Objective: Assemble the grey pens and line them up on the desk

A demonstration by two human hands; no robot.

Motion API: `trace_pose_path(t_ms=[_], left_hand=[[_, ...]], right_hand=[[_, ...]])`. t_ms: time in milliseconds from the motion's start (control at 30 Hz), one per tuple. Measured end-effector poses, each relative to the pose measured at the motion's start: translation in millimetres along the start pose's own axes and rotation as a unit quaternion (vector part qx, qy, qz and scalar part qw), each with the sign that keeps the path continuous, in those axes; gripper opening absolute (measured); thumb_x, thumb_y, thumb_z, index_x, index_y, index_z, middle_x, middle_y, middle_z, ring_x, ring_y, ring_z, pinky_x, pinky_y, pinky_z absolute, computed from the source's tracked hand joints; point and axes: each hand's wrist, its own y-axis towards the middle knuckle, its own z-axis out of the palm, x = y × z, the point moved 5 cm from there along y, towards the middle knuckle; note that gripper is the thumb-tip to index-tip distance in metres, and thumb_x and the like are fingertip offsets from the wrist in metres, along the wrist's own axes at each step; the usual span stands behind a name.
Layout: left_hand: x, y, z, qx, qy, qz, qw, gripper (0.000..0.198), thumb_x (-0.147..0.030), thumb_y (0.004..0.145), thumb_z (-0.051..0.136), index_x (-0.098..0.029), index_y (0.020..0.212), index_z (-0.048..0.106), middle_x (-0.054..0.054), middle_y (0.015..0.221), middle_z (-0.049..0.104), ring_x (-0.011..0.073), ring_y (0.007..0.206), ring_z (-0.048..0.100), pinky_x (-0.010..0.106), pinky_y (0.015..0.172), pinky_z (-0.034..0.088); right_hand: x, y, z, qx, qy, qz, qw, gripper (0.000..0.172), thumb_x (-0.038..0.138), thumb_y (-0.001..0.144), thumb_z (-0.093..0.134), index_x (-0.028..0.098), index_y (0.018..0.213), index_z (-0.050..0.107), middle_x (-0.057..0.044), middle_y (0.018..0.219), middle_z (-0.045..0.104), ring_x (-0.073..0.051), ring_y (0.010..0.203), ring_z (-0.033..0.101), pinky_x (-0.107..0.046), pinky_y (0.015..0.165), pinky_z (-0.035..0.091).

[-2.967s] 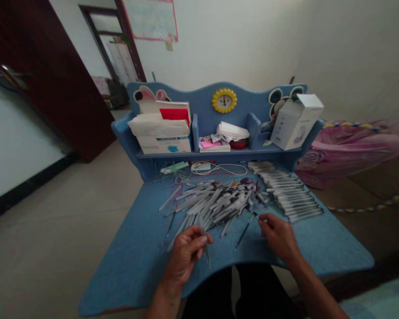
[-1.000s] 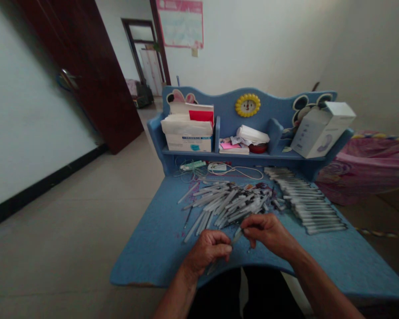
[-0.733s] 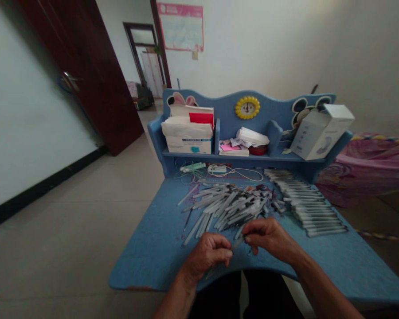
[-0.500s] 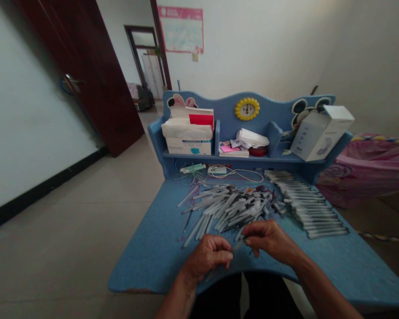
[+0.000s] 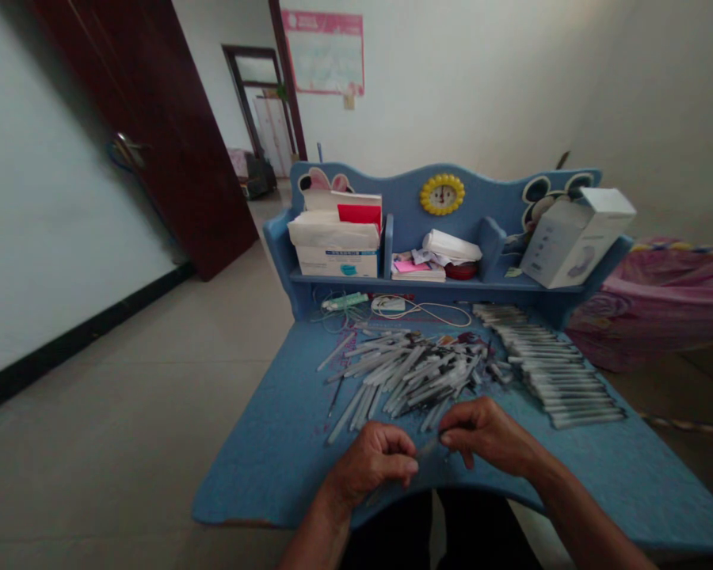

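My left hand [image 5: 373, 463] and my right hand [image 5: 486, 434] meet over the near edge of the blue desk [image 5: 261, 459]. Both are closed in a pinch on one thin pen [image 5: 426, 448] that spans the gap between them. My left fingers wrap its lower end, my right fingertips grip its upper end. Just beyond the hands lies a loose heap of grey pen tubes and dark refills [image 5: 413, 372]. A neat row of finished pens [image 5: 550, 368] runs along the right side of the desk.
The desk's back shelf [image 5: 416, 279] holds a white carton with papers [image 5: 336, 237], a small stack of papers [image 5: 445, 249] and a tilted white box [image 5: 573, 237]. Cables [image 5: 421, 305] lie under the shelf. A dark door [image 5: 172, 142] stands left, pink bedding [image 5: 665, 305] right.
My right hand came in from the right of the heap to meet my left hand. Both hands have since drifted slightly toward me, still pinching the pen between them.
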Motion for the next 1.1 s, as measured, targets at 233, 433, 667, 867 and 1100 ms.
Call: trace_pose_path(t_ms=[233,433,667,867,1100], left_hand=[[-0.5,-0.6,1.2,0.013,0.012,-0.002,1.000,0.018,-0.023,0.051,0.074,-0.012,0.061,0.064,-0.002,0.046,0.059,0.0069,0.041,0.045,0.019,0.043,0.029],[0.9,-0.8,0.3,0.010,0.009,-0.009,1.000,0.017,-0.022,0.052,0.073,-0.012,0.063,0.064,-0.001,0.047,0.060,0.0078,0.042,0.046,0.020,0.045,0.030],[1.0,0.0,-0.1,0.019,0.031,0.005,0.999,0.016,-0.023,0.053,0.072,-0.012,0.061,0.063,-0.001,0.047,0.059,0.0074,0.042,0.045,0.019,0.043,0.028],[0.9,0.1,-0.8,0.012,0.032,0.007,0.999,0.017,-0.024,0.053,0.072,-0.013,0.063,0.063,-0.002,0.047,0.059,0.0078,0.043,0.045,0.020,0.045,0.029],[-2.4,-0.4,1.4,0.008,0.041,0.002,0.999,0.016,-0.023,0.052,0.072,-0.013,0.061,0.063,-0.002,0.046,0.058,0.0079,0.043,0.045,0.020,0.045,0.029]], right_hand=[[-3.3,0.2,4.0,0.009,-0.052,-0.007,0.999,0.037,0.039,0.081,0.052,0.015,0.052,0.052,0.005,0.041,0.044,-0.007,0.035,0.045,-0.017,0.037,0.029],[4.5,-4.8,-0.1,0.004,-0.040,-0.024,0.999,0.035,0.046,0.079,0.054,0.014,0.068,0.059,0.005,0.049,0.047,-0.008,0.041,0.048,-0.017,0.039,0.032],[4.6,-4.7,2.0,-0.012,-0.046,0.003,0.999,0.030,0.037,0.079,0.053,0.015,0.058,0.053,0.004,0.047,0.048,-0.007,0.039,0.047,-0.017,0.040,0.034],[1.6,-7.8,1.1,-0.028,-0.058,-0.009,0.998,0.027,0.040,0.080,0.054,0.015,0.072,0.058,0.005,0.051,0.048,-0.007,0.040,0.048,-0.016,0.038,0.033],[-0.4,-7.4,1.4,-0.041,-0.095,0.008,0.995,0.039,0.042,0.084,0.047,0.016,0.055,0.050,0.004,0.046,0.046,-0.007,0.037,0.047,-0.016,0.036,0.031]])
